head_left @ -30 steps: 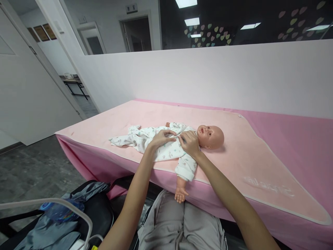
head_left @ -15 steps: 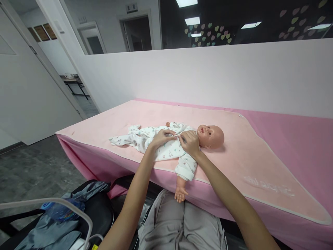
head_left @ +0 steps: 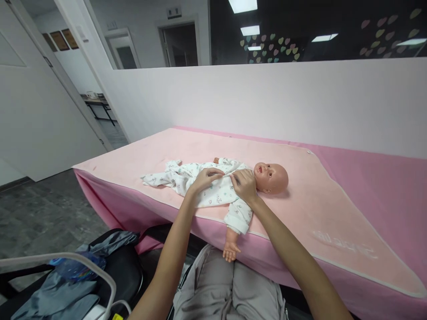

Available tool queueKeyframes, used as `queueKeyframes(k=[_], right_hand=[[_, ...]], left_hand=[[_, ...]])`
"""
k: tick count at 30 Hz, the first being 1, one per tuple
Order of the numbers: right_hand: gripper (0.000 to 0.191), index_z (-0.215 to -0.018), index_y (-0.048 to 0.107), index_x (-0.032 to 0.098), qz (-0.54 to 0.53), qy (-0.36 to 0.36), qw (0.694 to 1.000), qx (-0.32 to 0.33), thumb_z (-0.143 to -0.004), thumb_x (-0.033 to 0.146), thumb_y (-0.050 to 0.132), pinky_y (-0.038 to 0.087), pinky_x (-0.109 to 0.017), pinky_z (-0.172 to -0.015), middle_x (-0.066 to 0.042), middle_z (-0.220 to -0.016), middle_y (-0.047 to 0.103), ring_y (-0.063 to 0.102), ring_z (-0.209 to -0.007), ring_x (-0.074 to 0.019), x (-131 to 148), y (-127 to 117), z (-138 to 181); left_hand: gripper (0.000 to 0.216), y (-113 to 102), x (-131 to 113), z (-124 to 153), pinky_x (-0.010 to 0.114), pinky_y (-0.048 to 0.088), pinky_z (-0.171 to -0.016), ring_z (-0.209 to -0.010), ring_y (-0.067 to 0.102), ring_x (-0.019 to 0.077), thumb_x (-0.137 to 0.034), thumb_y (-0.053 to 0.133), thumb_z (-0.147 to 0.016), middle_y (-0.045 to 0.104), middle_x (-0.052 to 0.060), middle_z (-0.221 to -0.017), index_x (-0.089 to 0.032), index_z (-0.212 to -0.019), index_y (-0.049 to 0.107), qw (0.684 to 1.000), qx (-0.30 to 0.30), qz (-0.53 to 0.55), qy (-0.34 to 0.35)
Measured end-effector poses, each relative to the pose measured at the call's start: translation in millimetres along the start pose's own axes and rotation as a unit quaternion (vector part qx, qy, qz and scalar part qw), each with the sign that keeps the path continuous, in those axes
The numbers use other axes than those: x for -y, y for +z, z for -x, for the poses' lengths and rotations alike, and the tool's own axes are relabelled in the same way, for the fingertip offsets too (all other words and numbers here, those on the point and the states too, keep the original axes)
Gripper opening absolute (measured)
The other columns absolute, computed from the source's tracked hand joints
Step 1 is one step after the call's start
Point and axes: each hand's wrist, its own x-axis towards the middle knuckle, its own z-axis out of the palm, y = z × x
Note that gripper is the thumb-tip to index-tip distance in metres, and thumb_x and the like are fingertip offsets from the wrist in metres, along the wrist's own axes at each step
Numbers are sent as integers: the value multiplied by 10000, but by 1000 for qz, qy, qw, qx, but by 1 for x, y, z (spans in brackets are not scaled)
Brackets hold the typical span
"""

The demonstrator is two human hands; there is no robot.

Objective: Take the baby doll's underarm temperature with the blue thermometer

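A bald baby doll [head_left: 271,178] lies on its back, head to the right, dressed in a white patterned romper [head_left: 218,194]. Both my hands rest on the front of the romper at the chest. My left hand [head_left: 207,178] pinches the cloth near the middle of the front, thumb and fingers close together. Nearer the neck, my right hand [head_left: 245,183] has its fingers curled on the romper's edge. A small gap separates the two hands. Any fastener under my fingertips is too small to make out. One doll arm hangs over the table's near edge.
A peach mat [head_left: 290,231] covers the pink-draped table [head_left: 383,191], with a white wall behind. At lower left, a black chair [head_left: 125,266] holds grey-blue cloth and a clear plastic bottle [head_left: 78,266]. A pale curved tube [head_left: 83,258] crosses in front of it.
My left hand has drawn slightly left, widening the gap between my hands. The doll stays in place while the camera view shifts slightly.
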Motion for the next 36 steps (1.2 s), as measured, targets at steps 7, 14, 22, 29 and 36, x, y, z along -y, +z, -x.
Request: queueKeyframes(k=[7,14,22,29,36], right_hand=[[151,-747,536,198,13,-9,1000,1,-869,245,461,350,-318,-717,-41,-706,606,499,-718,-185,-2,0,0],[170,-748,543,194,9,-2,1000,11,-876,253,448,345,-309,-729,-40,-711,605,500,-730,-180,-3,1,1],[178,-734,546,190,18,1,1000,10,-874,252,453,337,-303,-723,-34,-694,597,497,-720,-174,-4,2,1],[193,-729,551,192,22,9,999,21,-876,262,448,329,-306,-724,-33,-697,599,501,-728,-174,-5,3,1],[187,-725,551,191,23,14,999,17,-871,258,454,331,-305,-719,-31,-702,608,502,-720,-172,-4,2,0]], left_hand=[[203,-17,16,28,338,416,-887,-998,575,241,-327,564,-737,655,78,-1034,-183,-762,704,998,-47,-33,25],[152,-12,17,40,294,440,-838,-968,577,200,-246,502,-742,640,48,-1049,-173,-774,631,992,-83,-95,18],[240,-1,17,34,303,425,-701,-806,590,207,-288,384,-828,652,40,-858,-184,-882,593,957,-140,-255,7],[221,2,12,37,280,436,-720,-805,603,193,-213,438,-750,667,23,-848,-186,-869,622,955,-155,-252,26],[251,-10,9,43,285,443,-805,-920,605,209,-322,578,-707,681,-8,-974,-230,-922,669,969,-116,-220,2]])
